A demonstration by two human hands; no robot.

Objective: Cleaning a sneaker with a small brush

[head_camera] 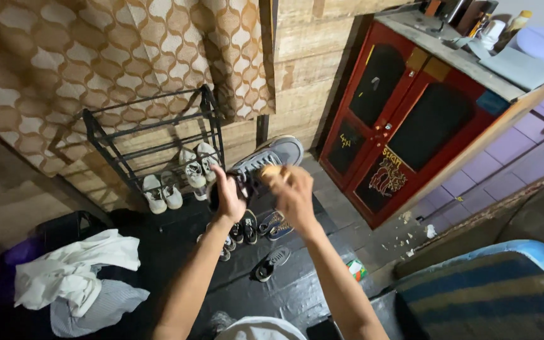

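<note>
From the head camera, the floor (297,296) is dark and shiny, with loose shoes (253,230) scattered on it below the hands. A black metal shoe rack (152,135) stands far on the left against a wooden wall, and white shoes (177,179) sit on its low shelf. A brown and cream curtain (114,56) hangs behind the rack. On the right is a red cupboard (404,126) with dark door panels and bottles and other bits on top. A heap of white clothes (77,274) lies near on the left, and a blue striped cushion (492,293) is near on the right. The left hand (229,196) is curled shut around a grey sneaker (266,160), held up in the air in the middle of the room. The right hand (295,195) is closed on a small tan thing pressed against the sneaker; it is too blurry to tell what it is. The back of the sneaker is hidden by the hands.
</note>
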